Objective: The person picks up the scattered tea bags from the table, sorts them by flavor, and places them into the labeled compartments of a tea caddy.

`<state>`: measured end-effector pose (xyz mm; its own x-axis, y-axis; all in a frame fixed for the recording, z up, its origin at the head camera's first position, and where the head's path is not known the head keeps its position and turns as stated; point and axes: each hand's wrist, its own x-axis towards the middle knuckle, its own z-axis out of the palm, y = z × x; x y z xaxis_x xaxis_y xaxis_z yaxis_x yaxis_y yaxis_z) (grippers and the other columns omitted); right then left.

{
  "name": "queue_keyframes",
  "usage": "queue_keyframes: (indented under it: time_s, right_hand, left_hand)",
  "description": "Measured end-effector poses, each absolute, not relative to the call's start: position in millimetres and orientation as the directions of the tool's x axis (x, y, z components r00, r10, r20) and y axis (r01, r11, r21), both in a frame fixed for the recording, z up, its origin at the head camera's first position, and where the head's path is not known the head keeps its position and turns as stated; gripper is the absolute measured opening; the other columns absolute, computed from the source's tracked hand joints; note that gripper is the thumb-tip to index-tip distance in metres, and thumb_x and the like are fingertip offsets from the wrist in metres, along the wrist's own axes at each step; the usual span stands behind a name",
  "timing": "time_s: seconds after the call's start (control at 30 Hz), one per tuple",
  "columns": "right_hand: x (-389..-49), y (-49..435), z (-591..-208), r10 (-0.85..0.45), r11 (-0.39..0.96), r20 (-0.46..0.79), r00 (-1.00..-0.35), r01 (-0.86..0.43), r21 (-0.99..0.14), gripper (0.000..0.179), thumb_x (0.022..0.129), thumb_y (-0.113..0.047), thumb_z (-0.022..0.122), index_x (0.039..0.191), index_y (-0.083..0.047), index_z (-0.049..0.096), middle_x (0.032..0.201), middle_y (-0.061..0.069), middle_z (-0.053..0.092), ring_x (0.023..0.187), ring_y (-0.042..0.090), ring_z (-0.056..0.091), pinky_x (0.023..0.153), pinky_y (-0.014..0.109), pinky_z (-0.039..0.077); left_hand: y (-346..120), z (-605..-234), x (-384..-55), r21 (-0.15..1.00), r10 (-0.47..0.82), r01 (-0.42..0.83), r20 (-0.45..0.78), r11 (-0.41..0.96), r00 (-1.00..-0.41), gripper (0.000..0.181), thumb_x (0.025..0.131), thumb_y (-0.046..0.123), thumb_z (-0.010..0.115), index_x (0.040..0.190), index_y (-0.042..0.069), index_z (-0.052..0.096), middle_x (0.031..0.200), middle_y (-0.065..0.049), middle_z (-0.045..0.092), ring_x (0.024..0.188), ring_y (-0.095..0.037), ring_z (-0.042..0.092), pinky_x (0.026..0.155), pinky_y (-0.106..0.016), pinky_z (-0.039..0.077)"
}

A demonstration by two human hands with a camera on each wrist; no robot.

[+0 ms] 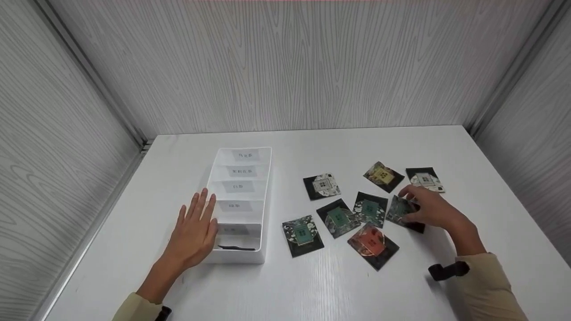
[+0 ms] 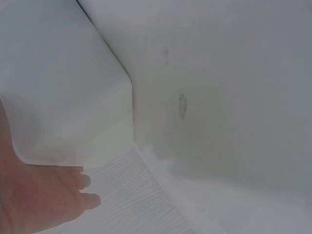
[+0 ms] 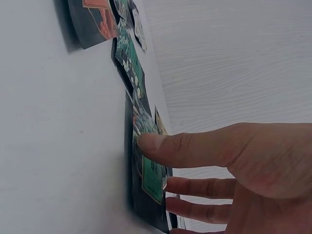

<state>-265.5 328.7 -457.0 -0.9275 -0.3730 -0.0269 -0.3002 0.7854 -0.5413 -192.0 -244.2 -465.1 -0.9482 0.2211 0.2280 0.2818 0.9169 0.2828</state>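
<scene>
My left hand (image 1: pixel 192 234), fingers straight, rests along the left side of a white divided box (image 1: pixel 265 218). In the left wrist view, part of the hand (image 2: pixel 39 200) shows beside the box's smooth outer wall (image 2: pixel 73 97). A dark flat packet (image 1: pixel 236 248) lies in the box's nearest compartment. Over on the right, my right hand (image 1: pixel 430 207) pinches a dark green square tea packet (image 1: pixel 399 209) that lies on the table. In the right wrist view, the thumb is over the packet's (image 3: pixel 152 180) near side and the fingertips are at its far edge.
More square packets lie scattered about: a red one (image 1: pixel 372 243), a yellow one (image 1: pixel 383 176), pale ones (image 1: pixel 323 185) and green ones (image 1: pixel 303 236). Some touch or overlap. Small printed labels mark the box's compartments. Wood-grain walls (image 1: pixel 303 67) enclose the white table (image 1: pixel 330 285).
</scene>
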Motion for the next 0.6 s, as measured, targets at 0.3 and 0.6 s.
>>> queue_keyframes:
  time_s: [0.3, 0.6]
  right_hand:
    - [-269.1, 332.5, -461.1, -0.377, 0.779, 0.002, -0.926, -0.319, -0.539, 0.05, 0.08, -0.005, 0.087, 0.121, 0.0, 0.059, 0.089, 0.011, 0.058, 0.074, 0.021, 0.047, 0.064, 0.039, 0.041]
    - [-266.8, 334.6, -454.5, -0.382, 0.744, 0.024, -0.924, -0.323, -0.585, 0.041, 0.087, 0.004, 0.076, 0.119, -0.006, 0.052, 0.105, 0.015, 0.061, 0.084, 0.026, 0.053, 0.067, 0.039, 0.045]
  left_hand:
    - [-244.2, -466.9, -193.5, 0.269, 0.224, 0.282, 0.228, 0.921, -0.948, 0.061, 0.108, 0.026, 0.038, 0.162, 0.0, 0.023, 0.17, -0.02, 0.013, 0.156, -0.04, 0.01, 0.122, -0.063, 0.01]
    - [-244.3, -466.4, -192.7, 0.264, 0.221, 0.28, 0.232, 0.923, -0.947, 0.061, 0.108, 0.024, 0.04, 0.161, 0.0, 0.024, 0.169, -0.02, 0.014, 0.156, -0.04, 0.011, 0.122, -0.063, 0.008]
